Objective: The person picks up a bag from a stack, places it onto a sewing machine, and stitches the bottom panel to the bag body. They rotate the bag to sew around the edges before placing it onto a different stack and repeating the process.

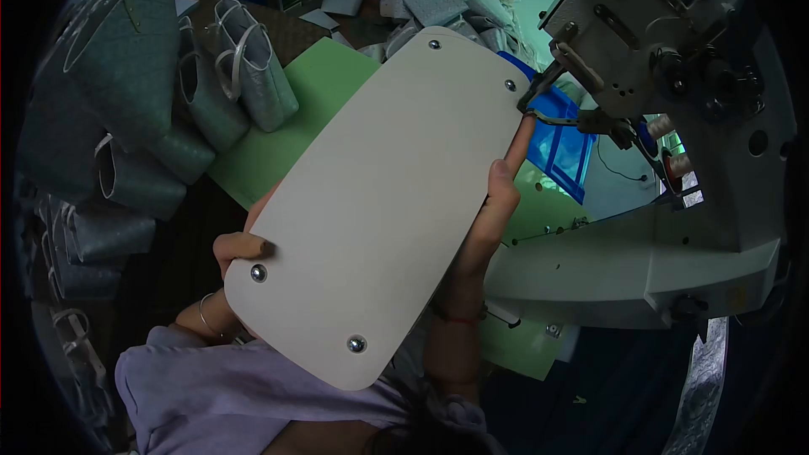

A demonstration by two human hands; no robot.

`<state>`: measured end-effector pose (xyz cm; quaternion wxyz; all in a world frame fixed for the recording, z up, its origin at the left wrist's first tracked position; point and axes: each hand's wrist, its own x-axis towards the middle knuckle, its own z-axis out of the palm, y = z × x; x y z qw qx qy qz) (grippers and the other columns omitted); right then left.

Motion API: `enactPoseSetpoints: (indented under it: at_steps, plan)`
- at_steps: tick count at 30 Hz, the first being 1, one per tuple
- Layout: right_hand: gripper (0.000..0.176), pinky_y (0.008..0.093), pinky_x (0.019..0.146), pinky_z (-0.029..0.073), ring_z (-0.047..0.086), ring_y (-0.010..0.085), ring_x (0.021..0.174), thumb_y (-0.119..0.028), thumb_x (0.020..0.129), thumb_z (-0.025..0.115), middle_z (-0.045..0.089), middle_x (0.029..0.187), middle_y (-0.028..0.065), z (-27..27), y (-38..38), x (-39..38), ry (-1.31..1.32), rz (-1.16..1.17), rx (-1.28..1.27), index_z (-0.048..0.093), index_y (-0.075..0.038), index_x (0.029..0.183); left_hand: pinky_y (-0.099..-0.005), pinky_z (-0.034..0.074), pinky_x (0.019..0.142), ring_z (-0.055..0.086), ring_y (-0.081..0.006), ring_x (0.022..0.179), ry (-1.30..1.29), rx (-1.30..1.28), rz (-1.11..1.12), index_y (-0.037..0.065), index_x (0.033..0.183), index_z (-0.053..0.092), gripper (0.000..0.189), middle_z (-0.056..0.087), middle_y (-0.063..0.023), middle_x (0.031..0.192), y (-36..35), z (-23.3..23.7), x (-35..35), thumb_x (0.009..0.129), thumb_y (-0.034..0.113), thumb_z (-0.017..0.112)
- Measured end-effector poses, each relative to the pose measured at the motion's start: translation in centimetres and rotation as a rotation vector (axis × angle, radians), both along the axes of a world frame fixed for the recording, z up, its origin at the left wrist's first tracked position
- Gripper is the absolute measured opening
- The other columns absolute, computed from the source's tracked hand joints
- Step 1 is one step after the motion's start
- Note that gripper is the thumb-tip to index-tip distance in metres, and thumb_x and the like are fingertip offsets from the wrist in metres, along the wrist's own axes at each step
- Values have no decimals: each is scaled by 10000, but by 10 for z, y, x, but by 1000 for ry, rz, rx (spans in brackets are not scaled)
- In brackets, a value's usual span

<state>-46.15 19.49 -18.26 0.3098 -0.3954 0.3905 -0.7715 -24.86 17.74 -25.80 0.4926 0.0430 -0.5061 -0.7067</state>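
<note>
A pale, long panel (pixel 375 194) with rounded corners and a round metal stud near each corner, like the base of a bag, fills the middle of the view. It tilts up to the right. My left hand (pixel 239 246) grips its lower left edge, thumb on the face beside one stud and fingers mostly hidden behind. On the right edge, my right hand (pixel 504 187) holds it with the thumb along the rim and a finger stretched towards the sewing machine's presser area (pixel 529 108). The panel's upper right corner lies right beside these machine parts. Its back is hidden.
The sewing machine (pixel 716 253) occupies the right side, its head above. Several grey handled bags (pixel 257 76) stand at left. A green board (pixel 316 88) lies behind the panel, a blue piece (pixel 560 139) near the machine, and a pile of bags (pixel 438 4) at the back.
</note>
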Motion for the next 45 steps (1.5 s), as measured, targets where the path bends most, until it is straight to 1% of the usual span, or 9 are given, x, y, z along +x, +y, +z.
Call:
enactPoseSetpoints:
  at_steps: [3,9,28,31,34,35,37,40,45]
  plan:
    - [781,399,1144,156,199,321,1418,-321,912,357,137,1557,208,0,1,-1,-15,8,14,-29,-35,1528,-400,420,1044,492,-270,1259,-45,-313,267,-26,1448,298,810,459,-181,1390,-6,3,-3,837,394,624]
    - [789,400,1143,159,199,322,1418,-320,914,363,128,1556,214,0,1,0,-31,16,8,-47,-43,1528,-424,399,1055,457,-299,1283,-125,-527,309,9,1401,320,783,425,-204,1404,-22,21,-10,802,381,661]
    - [827,405,1131,187,212,336,1406,-364,909,380,118,1550,234,3,5,0,-59,34,70,-76,-55,1526,-500,333,1089,347,-390,1356,-120,-708,258,119,1253,389,718,318,-276,1446,-43,38,-29,690,338,777]
    - [832,405,1128,195,226,335,1399,-370,908,378,127,1546,237,1,4,-1,-52,30,83,-83,-53,1524,-551,333,1061,316,-460,1352,-199,-677,229,175,1175,360,830,257,-352,1432,-49,30,-23,578,413,884]
    - [829,405,1125,203,236,334,1393,-364,908,373,131,1545,239,0,4,-2,-47,26,81,-84,-50,1523,-549,334,1062,306,-468,1355,-216,-712,230,184,1181,375,797,248,-363,1430,-54,38,-27,600,411,872]
    - [824,406,1124,205,240,334,1390,-357,908,369,132,1545,239,0,4,-2,-54,27,80,-84,-47,1523,-549,334,1062,306,-468,1355,-214,-711,231,184,1181,375,797,248,-363,1430,-58,38,-29,600,411,872]
    - [820,400,1123,209,246,332,1387,-352,908,365,141,1543,239,1,4,-3,-40,19,88,-81,-43,1522,-478,367,1022,334,-416,1334,-171,-800,161,116,1218,337,1012,222,-355,1443,-66,40,-30,467,359,970]
    - [810,385,1120,216,261,326,1380,-338,907,358,159,1539,238,0,5,-4,-22,3,98,-77,-38,1522,-468,377,1005,325,-416,1342,-242,-797,178,104,1211,347,1003,249,-355,1432,-69,41,-30,466,358,969]
    - [796,364,1116,223,282,320,1371,-304,904,350,181,1536,236,-1,5,-4,-12,10,77,-73,-34,1522,-475,357,1011,312,-422,1352,-211,-788,173,96,1218,371,988,282,-344,1421,-74,43,-38,473,354,966]
